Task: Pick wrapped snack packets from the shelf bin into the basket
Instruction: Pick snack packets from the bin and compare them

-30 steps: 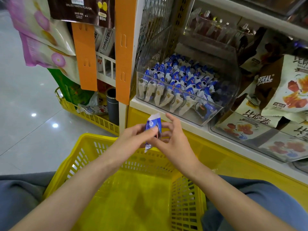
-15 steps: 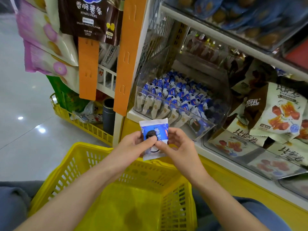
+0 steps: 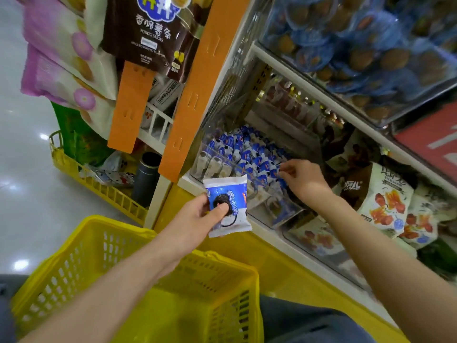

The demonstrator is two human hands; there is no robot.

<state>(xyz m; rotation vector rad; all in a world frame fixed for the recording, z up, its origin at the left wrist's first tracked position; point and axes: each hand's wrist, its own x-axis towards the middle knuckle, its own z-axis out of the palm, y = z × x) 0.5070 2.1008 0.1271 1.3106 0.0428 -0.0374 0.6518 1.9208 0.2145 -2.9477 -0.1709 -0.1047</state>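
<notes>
clear shelf bin (image 3: 277, 209) packed with blue-white packets (image 3: 247, 154); right hand (image 3: 305, 179) reaches over its front edge, fingers curled among them (grip cannot be told). left hand (image 3: 195, 217) pinches one snack packet (image 3: 228, 206) between the bin and the open-topped yellow basket (image 3: 254, 283).

A brown hanging bag (image 3: 148, 45) at the left end of the shelf (image 3: 185, 182) bore white Chinese characters, 香脆薯条, with "POTATO STICKS" beneath and a smaller, blurred line, seemingly "GRILLED WAGYU FLAVOR". The snack packet (image 3: 228, 206) pinched by the left hand (image 3: 195, 219) carried sideways white characters, likely 奥利奥. Print on the bags (image 3: 385, 201) toward the shelf's right end was unreadable.
</notes>
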